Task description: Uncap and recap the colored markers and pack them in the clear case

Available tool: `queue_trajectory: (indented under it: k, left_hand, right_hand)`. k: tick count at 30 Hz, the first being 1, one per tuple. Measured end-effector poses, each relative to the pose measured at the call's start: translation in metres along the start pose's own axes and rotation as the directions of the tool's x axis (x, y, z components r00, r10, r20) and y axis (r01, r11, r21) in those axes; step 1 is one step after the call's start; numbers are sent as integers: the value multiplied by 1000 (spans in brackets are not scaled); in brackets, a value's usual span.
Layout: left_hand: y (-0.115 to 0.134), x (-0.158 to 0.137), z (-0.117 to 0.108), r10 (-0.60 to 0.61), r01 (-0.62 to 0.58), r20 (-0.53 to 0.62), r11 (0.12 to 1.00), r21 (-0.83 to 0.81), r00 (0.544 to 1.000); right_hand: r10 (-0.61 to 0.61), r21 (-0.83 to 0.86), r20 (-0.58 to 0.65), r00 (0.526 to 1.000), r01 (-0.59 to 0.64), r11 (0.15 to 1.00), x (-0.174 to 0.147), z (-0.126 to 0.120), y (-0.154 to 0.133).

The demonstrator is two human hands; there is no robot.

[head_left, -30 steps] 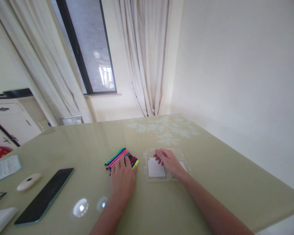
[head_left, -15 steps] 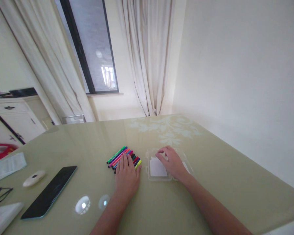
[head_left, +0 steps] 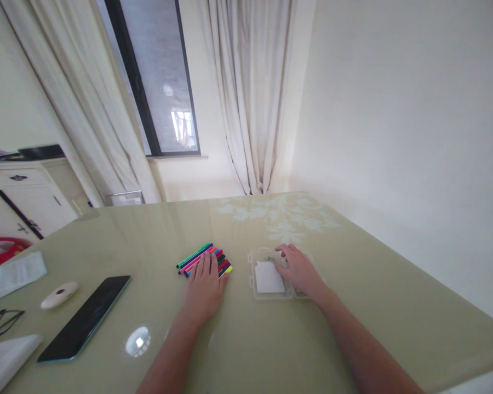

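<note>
Several coloured felt-tip pens (head_left: 197, 253) lie side by side in a slanted bundle on the table. My left hand (head_left: 203, 284) rests flat over them, fingers stretched out, covering their middle. To its right is a clear plastic case (head_left: 252, 290) with white paper cards (head_left: 269, 277) in its left part. My right hand (head_left: 301, 272) is over the case's middle, bent fingers and thumb apart beside the cards, with nothing visible between them. It hides much of the case's right part. Small dark marks show on the case just above the cards.
On the left of the table (head_left: 238, 350) lie a dark phone (head_left: 86, 317), a white oval object (head_left: 59, 295), glasses (head_left: 2, 324), a white object (head_left: 10, 361) and a pale blue face mask (head_left: 16, 275). Beyond the table are a curtain (head_left: 254, 98) and a wall.
My left hand and the pens have shifted slightly left. My right hand has moved a little right, uncovering more of the case beside the cards. The gap between its thumb and fingers has widened.
</note>
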State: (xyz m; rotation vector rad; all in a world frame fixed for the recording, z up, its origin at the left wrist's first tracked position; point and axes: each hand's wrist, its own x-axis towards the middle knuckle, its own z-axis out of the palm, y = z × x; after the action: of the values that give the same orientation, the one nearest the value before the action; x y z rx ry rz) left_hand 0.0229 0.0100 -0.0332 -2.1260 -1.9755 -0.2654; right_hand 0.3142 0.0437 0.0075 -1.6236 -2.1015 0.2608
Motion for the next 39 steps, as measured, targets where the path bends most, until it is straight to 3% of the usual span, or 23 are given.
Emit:
queue_trajectory:
  k: [7, 16, 26, 39]
  left_hand:
    - [-18, 4, -7, 12, -6, 77, 997, -81, 997]
    - [-15, 4, -15, -2, -3, -58, 996, -88, 998]
    - [-6, 5, -39, 34, -36, -16, 974, -222, 999]
    - [-4, 5, -31, 71, -79, -36, 943, -322, 997]
  right_hand:
    - [-23, -9, 17, 1000, 23, 1000, 7, -4, 25]
    - [85, -91, -107, 991, -95, 991, 16, -5, 58]
    - [163, -115, -116, 980, -176, 978, 18, -7, 63]
    - [272, -138, -180, 945, -298, 945, 14, -12, 66]
